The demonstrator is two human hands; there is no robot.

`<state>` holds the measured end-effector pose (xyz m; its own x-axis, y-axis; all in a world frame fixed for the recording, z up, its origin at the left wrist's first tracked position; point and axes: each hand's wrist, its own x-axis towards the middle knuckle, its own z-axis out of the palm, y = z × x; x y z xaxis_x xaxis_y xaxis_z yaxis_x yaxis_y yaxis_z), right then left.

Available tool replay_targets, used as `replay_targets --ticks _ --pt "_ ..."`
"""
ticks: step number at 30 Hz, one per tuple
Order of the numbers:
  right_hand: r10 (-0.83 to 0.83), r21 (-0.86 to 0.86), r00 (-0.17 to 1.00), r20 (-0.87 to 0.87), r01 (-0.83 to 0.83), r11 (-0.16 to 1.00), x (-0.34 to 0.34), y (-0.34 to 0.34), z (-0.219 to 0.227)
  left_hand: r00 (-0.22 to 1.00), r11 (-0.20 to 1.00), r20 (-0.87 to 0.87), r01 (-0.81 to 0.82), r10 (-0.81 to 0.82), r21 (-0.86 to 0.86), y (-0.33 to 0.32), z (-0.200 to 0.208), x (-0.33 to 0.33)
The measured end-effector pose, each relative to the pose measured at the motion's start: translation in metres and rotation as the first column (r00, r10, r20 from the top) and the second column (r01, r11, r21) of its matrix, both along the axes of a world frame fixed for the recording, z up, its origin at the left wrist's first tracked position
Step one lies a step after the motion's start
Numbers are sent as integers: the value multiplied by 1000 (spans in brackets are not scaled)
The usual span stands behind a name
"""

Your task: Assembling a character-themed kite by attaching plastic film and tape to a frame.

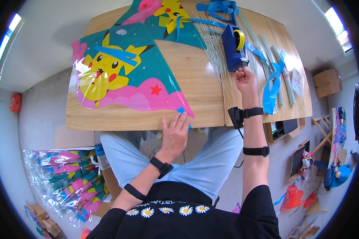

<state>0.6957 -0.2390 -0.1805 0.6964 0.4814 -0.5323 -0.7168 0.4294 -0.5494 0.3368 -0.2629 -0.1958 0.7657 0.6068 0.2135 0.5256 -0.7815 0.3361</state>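
A printed plastic kite sheet, teal and pink with a yellow cartoon animal on it, lies on the table to the left. My left hand rests at its near right corner, fingers stretched out over a small blue strip. Those fingers lie flat and press down, the thumb apart. A blue tape dispenser with a yellow-cored roll stands farther off to the right. At its cutter end my right hand is closed in a pinch on the tape end, which the fingers mostly hide.
A second kite sheet lies at the back. Thin rods spread left of the dispenser; blue ribbon and bundled rods lie to its right. Bagged kites sit on the floor at left. Another person works far right.
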Motion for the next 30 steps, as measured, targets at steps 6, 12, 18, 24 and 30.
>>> replay_targets --ticks 6,12,18,24,30 --pt "58 -536 960 274 102 838 23 -14 -51 1000 1000 -13 6 -6 17 -3 -3 1" --pt "657 -622 333 676 -220 751 -49 -8 42 1000 1000 29 -13 12 25 0 8 1" --pt "479 -828 -793 375 -54 558 -132 35 57 999 997 25 -33 31 76 -2 5 2" --pt "224 -895 -972 68 40 444 -180 64 54 999 995 31 -46 43 89 -5 -1 3" --pt "123 -905 -992 -28 77 418 -191 69 49 996 991 56 -76 71 106 -7 -3 4"
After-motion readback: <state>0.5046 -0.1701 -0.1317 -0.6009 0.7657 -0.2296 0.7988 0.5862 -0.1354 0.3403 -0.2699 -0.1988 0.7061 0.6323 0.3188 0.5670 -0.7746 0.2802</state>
